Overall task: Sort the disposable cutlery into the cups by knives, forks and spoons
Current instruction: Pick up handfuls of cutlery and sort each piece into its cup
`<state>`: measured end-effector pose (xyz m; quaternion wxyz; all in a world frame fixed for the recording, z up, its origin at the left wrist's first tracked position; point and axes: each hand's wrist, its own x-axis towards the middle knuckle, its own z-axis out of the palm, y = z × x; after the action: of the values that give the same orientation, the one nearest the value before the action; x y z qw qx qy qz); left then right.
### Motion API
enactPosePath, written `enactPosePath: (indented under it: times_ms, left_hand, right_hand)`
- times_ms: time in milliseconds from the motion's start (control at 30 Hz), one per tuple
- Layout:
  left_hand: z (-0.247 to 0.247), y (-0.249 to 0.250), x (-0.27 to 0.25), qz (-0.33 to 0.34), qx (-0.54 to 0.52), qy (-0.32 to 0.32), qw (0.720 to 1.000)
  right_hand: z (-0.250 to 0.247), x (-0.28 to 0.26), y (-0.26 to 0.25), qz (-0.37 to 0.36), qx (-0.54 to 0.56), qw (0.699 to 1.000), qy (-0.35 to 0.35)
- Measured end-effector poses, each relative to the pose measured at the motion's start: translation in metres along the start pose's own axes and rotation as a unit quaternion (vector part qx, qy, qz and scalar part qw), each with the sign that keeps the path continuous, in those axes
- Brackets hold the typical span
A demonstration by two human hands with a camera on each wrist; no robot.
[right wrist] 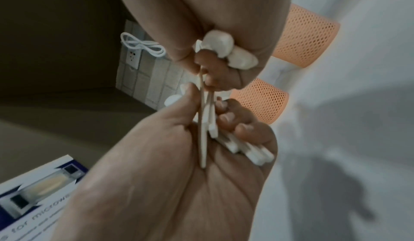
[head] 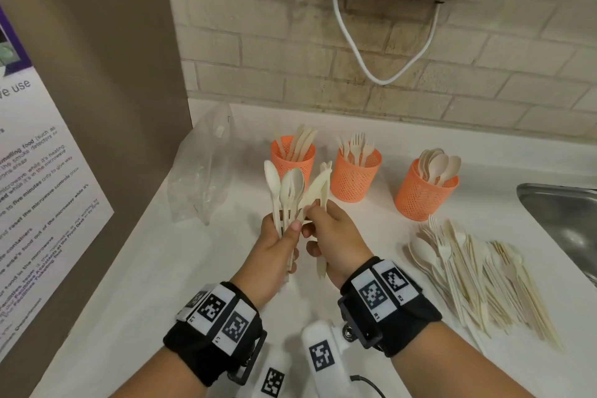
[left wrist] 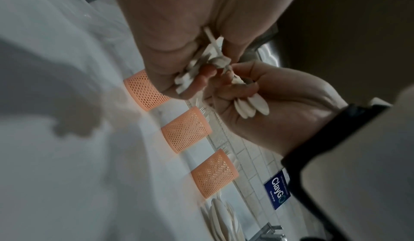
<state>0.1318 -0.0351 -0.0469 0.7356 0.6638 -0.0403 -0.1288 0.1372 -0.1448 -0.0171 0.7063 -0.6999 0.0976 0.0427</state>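
Note:
My left hand (head: 287, 231) grips a bunch of pale spoons (head: 284, 189) by the handles, bowls up, above the counter. My right hand (head: 315, 220) is right beside it and holds a few knives (head: 318, 186), blades up, in its curled fingers. Its fingertips meet the left bunch. Behind stand three orange mesh cups: the knife cup (head: 292, 158), the fork cup (head: 355, 176) and the spoon cup (head: 423, 194). The left wrist view shows the knife handles' round ends (left wrist: 251, 105) in my right palm. The right wrist view shows the spoon handles (right wrist: 210, 129) in my left hand.
A loose pile of mixed cutlery (head: 475, 271) lies on the white counter (head: 145, 284) at the right. A metal sink (head: 565, 220) is beyond it. A clear plastic bag (head: 203, 168) sits at the left by a brown wall with a poster (head: 42, 178). A white cable (head: 381, 74) hangs overhead.

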Motion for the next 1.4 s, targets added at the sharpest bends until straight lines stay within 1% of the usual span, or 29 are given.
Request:
enactPosePath:
  times_ms: [100, 167, 233, 300, 367, 467, 567, 667, 767, 833, 933, 1033, 1133, 1200, 1233, 1300, 1400]
  left_hand:
    - [-0.002, -0.002, 0.0, 0.001, -0.021, -0.008, 1.0]
    - [-0.003, -0.002, 0.001, -0.015, -0.059, -0.02, 0.998]
    - [-0.003, -0.001, 0.002, -0.033, -0.091, -0.042, 0.994]
    - [-0.004, -0.001, 0.002, -0.048, -0.11, -0.047, 0.992]
    - [-0.005, -0.004, 0.002, -0.049, -0.108, -0.033, 0.992]
    - [-0.006, -0.003, 0.003, -0.041, -0.068, -0.002, 0.997]
    - [-0.012, -0.002, 0.003, -0.045, -0.072, 0.03, 0.996]
    - [-0.019, -0.003, 0.003, -0.049, -0.067, 0.059, 0.995]
    - [-0.024, -0.004, 0.003, -0.051, -0.076, 0.068, 0.994]
    - [-0.026, -0.004, 0.002, -0.051, -0.074, 0.067, 0.994]
    - [-0.028, -0.005, 0.001, -0.051, -0.073, 0.065, 0.994]
    - [-0.029, -0.005, 0.0, -0.056, -0.078, 0.059, 0.994]
    - [-0.032, -0.004, 0.0, -0.056, -0.075, 0.053, 0.994]
    - [-0.034, -0.003, 0.001, -0.062, -0.082, 0.047, 0.994]
    - [-0.036, -0.003, 0.002, -0.066, -0.09, 0.046, 0.993]
    - [-0.038, -0.001, 0.004, -0.072, -0.103, 0.048, 0.991]
    - [-0.041, 0.003, 0.006, -0.071, -0.105, 0.057, 0.99]
  right_hand:
    - [0.0, 0.002, 0.0, 0.009, 0.052, 0.999, 0.007]
    - [0.001, 0.003, 0.002, 0.01, 0.084, 0.996, 0.018]
    - [0.003, 0.003, 0.005, 0.008, 0.098, 0.995, 0.027]
    - [0.006, 0.004, 0.008, -0.004, 0.094, 0.995, 0.033]
    - [0.008, 0.006, 0.01, -0.026, 0.098, 0.994, 0.033]
    - [0.006, 0.008, 0.01, -0.043, 0.102, 0.994, 0.021]
    - [0.001, 0.012, 0.007, -0.059, 0.121, 0.99, 0.037]
    - [-0.006, 0.019, 0.009, -0.1, 0.076, 0.99, 0.07]
    - [-0.011, 0.024, 0.022, -0.106, 0.018, 0.99, 0.096]
    - [-0.013, 0.026, 0.034, -0.095, -0.015, 0.991, 0.095]
    - [-0.014, 0.028, 0.05, -0.062, -0.049, 0.995, 0.068]
    - [-0.016, 0.032, 0.055, -0.028, -0.057, 0.995, 0.075]
    - [-0.017, 0.042, 0.044, -0.048, -0.074, 0.992, 0.09]
    - [-0.017, 0.053, 0.024, -0.07, -0.065, 0.992, 0.08]
    - [-0.016, 0.059, 0.01, -0.088, -0.06, 0.992, 0.072]
    - [-0.015, 0.071, -0.021, -0.139, -0.097, 0.983, 0.065]
    - [-0.011, 0.096, -0.059, -0.198, -0.159, 0.963, 0.096]
